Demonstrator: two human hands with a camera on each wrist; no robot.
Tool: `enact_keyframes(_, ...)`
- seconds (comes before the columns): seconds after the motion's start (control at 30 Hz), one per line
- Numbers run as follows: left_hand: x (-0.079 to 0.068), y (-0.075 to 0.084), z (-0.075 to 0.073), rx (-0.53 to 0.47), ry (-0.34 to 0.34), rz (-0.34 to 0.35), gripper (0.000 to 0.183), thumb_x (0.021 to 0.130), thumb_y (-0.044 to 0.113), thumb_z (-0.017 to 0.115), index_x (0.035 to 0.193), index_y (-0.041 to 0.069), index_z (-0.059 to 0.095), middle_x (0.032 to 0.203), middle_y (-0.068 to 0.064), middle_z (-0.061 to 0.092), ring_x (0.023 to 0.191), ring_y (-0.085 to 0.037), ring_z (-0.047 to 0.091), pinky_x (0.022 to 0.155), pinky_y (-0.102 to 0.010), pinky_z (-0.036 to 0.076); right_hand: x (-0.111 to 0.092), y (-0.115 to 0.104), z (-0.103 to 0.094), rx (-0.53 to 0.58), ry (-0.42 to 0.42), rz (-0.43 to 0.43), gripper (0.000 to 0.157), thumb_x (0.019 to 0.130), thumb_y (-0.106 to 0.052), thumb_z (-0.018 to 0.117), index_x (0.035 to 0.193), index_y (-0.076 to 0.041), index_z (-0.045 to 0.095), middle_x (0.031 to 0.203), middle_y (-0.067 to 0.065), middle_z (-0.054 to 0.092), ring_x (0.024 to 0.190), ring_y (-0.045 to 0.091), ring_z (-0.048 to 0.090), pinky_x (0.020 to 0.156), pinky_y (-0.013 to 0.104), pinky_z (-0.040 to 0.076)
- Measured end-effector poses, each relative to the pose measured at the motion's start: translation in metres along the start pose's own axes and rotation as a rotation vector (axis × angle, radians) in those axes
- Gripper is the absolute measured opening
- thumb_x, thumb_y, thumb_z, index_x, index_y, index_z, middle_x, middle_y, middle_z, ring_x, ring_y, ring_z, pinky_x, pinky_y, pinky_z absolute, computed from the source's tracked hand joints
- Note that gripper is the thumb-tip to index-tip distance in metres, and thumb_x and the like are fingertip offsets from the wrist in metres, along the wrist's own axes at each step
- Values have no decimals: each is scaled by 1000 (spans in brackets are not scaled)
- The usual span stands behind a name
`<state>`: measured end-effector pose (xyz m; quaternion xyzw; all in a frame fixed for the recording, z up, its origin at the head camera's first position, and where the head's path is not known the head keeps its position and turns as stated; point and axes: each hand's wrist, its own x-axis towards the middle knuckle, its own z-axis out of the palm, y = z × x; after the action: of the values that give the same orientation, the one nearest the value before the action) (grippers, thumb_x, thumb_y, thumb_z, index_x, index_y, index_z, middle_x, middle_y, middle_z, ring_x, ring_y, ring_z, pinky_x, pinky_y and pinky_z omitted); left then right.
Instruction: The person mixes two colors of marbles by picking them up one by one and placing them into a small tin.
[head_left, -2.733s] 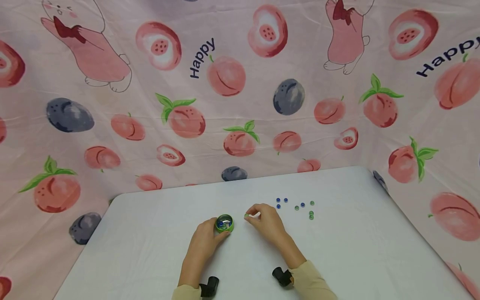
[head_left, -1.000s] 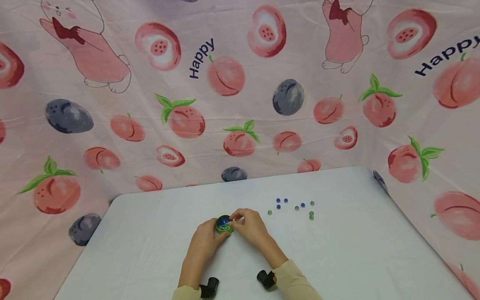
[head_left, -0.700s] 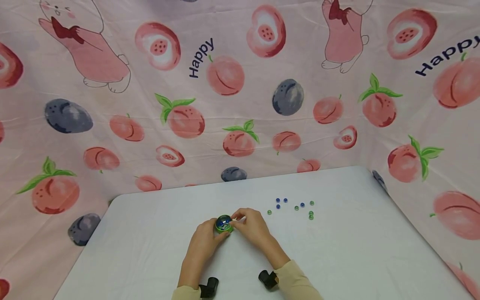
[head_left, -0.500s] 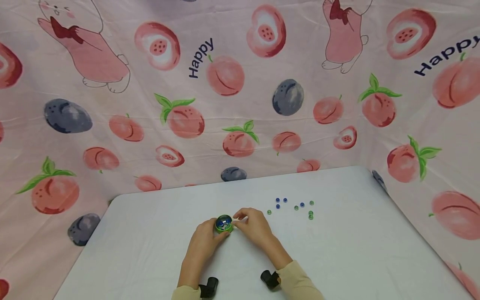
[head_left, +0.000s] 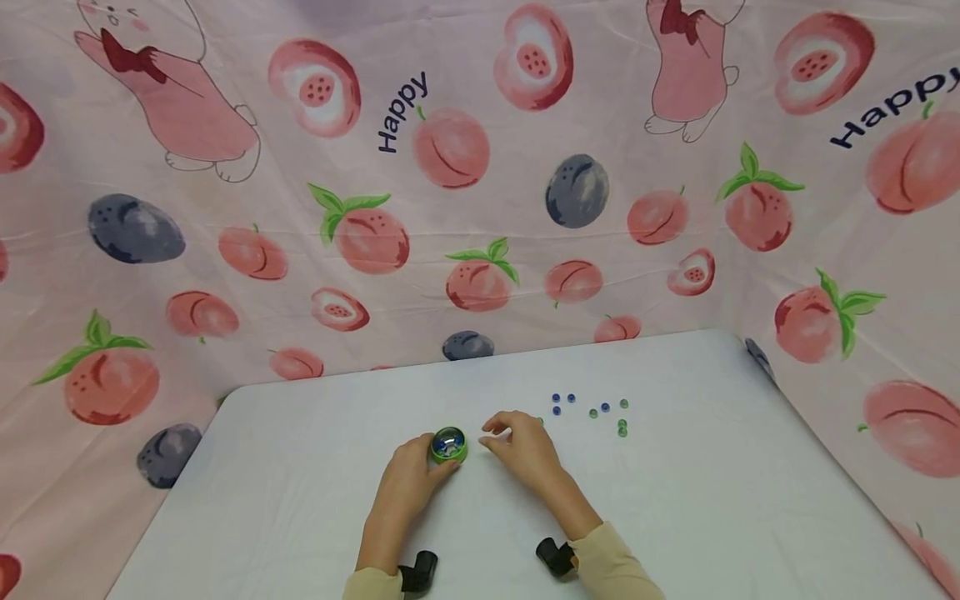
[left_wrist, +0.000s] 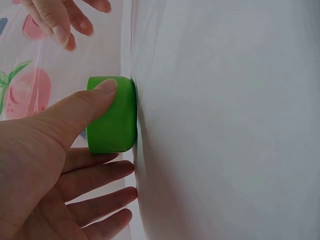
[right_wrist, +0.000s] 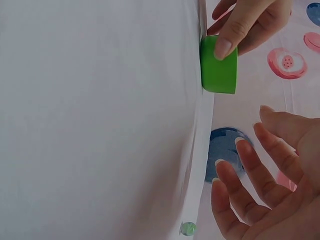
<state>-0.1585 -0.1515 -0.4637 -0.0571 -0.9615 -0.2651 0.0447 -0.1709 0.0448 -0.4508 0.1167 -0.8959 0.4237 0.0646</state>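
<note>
A small round green cup (head_left: pixel 452 460) stands on the white table, with blue and green glass marbles inside. My left hand (head_left: pixel 408 475) holds it from the left; the left wrist view has the thumb on the green cup's wall (left_wrist: pixel 119 125) and the other fingers spread below. To the right of the cup hovers my right hand (head_left: pixel 531 450), fingers bent and apart with nothing between them. In the right wrist view, the parted fingers of the right hand (right_wrist: pixel 295 215) face the cup. A green marble (right_wrist: pixel 188 228) lies on the table near them.
Several marbles lie farther back right: a blue marble (head_left: pixel 557 398), a green marble (head_left: pixel 624 403) and others, loosely scattered. The white table (head_left: pixel 315 467) ends at a hung cloth (head_left: pixel 420 325) with peach prints behind and at the sides.
Earlier my right hand pinched a green marble and brought it to the cup's mouth. Now the right hand has drawn back to the right, without the marble. The left hand and cup stay put.
</note>
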Motion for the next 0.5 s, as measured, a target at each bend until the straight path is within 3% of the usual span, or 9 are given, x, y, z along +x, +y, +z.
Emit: enact_keyframes(0.5, 0, 0, 2, 2, 0, -17, 54, 86, 29, 80, 123, -6, 63, 118, -22, 68, 111, -37, 65, 95, -51, 53, -10, 8, -16, -12, 55, 62, 10, 89, -20, 78, 97, -14, 75, 94, 1, 68, 82, 16, 59, 73, 30, 51)
